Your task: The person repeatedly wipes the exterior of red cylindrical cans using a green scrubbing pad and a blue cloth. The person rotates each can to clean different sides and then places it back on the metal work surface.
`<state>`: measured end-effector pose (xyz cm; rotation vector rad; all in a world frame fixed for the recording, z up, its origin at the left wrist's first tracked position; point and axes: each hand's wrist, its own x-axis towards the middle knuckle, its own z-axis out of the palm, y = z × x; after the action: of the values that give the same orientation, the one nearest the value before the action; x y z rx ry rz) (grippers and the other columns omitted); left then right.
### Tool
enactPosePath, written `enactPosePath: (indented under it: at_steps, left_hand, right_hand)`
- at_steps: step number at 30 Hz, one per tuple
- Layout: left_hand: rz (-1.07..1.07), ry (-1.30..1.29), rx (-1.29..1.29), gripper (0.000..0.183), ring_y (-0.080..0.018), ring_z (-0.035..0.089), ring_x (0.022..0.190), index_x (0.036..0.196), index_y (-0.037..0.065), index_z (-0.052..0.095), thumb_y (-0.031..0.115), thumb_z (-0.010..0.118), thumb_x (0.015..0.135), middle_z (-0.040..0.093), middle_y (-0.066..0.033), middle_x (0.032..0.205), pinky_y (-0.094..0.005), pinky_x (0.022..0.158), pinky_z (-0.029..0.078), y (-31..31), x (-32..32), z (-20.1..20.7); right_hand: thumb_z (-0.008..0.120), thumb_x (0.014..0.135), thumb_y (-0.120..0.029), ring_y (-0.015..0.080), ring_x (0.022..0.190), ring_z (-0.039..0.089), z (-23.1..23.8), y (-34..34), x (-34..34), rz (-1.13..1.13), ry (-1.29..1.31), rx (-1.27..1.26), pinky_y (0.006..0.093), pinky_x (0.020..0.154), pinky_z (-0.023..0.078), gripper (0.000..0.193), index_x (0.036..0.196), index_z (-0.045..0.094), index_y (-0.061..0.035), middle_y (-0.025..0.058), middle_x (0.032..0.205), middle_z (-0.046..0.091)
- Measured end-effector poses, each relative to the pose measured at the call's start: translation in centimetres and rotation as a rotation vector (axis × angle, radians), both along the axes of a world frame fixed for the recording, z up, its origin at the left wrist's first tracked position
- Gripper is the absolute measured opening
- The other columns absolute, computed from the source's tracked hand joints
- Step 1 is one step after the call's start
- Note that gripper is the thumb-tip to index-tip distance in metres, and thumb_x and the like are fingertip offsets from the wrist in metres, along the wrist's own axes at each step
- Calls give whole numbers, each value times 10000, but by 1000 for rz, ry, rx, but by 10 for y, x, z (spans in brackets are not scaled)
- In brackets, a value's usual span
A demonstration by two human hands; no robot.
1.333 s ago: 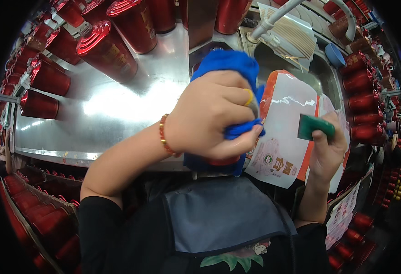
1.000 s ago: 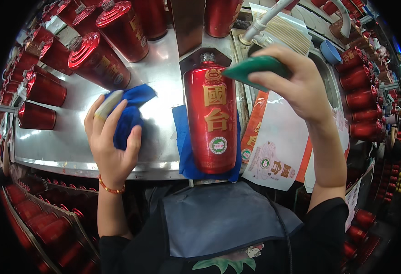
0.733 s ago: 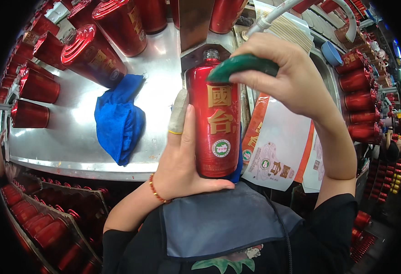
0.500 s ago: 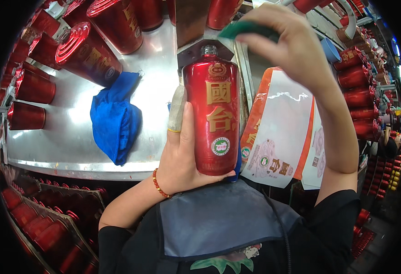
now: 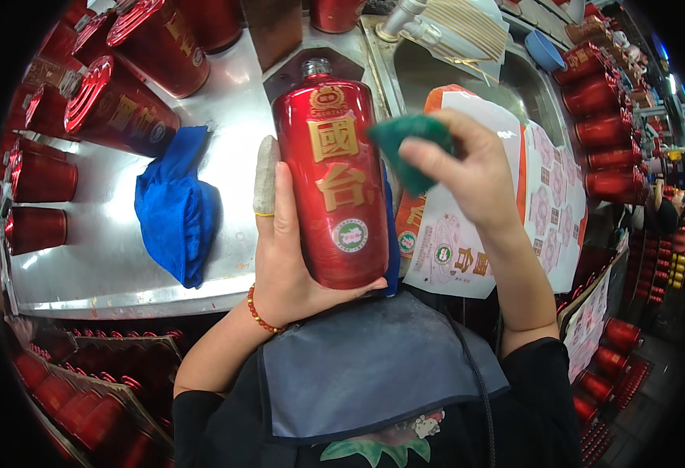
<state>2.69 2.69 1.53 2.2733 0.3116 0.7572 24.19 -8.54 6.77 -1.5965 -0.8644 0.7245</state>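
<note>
A glossy red bottle (image 5: 327, 179) with gold characters and a round white-and-green emblem stands before me, its bare threaded neck pointing away. My left hand (image 5: 288, 257) cradles its lower left side and base; one finger wears a beige cloth cover (image 5: 265, 175). Pinched in my right hand (image 5: 471, 164) is a dark green pad (image 5: 414, 150), its tip close to the bottle's upper right side. Whether the two touch I cannot tell. Under my right forearm lie printed decal sheets (image 5: 455, 249) in white and orange. A crumpled blue cloth (image 5: 175, 210) rests left of the bottle.
Several red bottles (image 5: 120, 109) line the left of the metal table (image 5: 108, 269). At the back right are a sink (image 5: 514, 86), a bundle of thin sticks (image 5: 463, 31) and a blue bowl (image 5: 543, 51). Racks of red bottles (image 5: 603, 117) stand farther right.
My right hand has come down and nearer with the green pad, from beyond the bottle's neck to its upper right side. In the picture, bottle and left hand sit farther left.
</note>
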Motion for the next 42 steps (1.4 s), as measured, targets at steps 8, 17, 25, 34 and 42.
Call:
enactPosePath:
  at_steps: [8,17,25,34,42]
  left_hand:
    - [-1,41,-51,1559,-447,478,1282,1578,-87,-29,518,976,550,387,-315,1466,-474,1075,405,0,-5,-8]
    - [-23,45,0,1551,-438,474,1313,1579,-83,-24,525,972,558,398,-313,1466,-466,1091,391,5,0,-4]
    - [-18,-74,137,1191,-468,259,1488,1532,-66,268,552,847,694,336,-293,1545,-563,1219,223,1,-7,9]
    - [-198,-151,799,630,-368,463,1307,981,-53,706,543,709,777,678,-166,1098,-542,1204,261,6,17,14]
    - [-239,-202,858,603,-377,490,1292,976,-88,705,488,682,797,696,-191,1072,-546,1207,265,13,21,21]
  right_hand:
    - [797,889,-157,73,776,646,-13,-13,3,-144,69,-43,226,682,519,220,1047,728,-21,17,874,709]
    - [767,907,-150,62,734,628,-2,-15,-4,37,-131,51,220,666,510,195,1040,728,-13,0,825,689]
    - [718,922,-107,108,831,597,-15,-42,32,-114,-270,-55,249,760,471,189,1057,683,21,32,911,657]
    - [671,951,-83,139,968,586,-34,-81,54,-152,-269,-116,259,885,463,233,1133,626,54,62,1035,640]
    - [677,942,-79,137,939,592,-27,-71,46,-99,-306,-116,263,859,472,220,1117,634,48,59,1011,645]
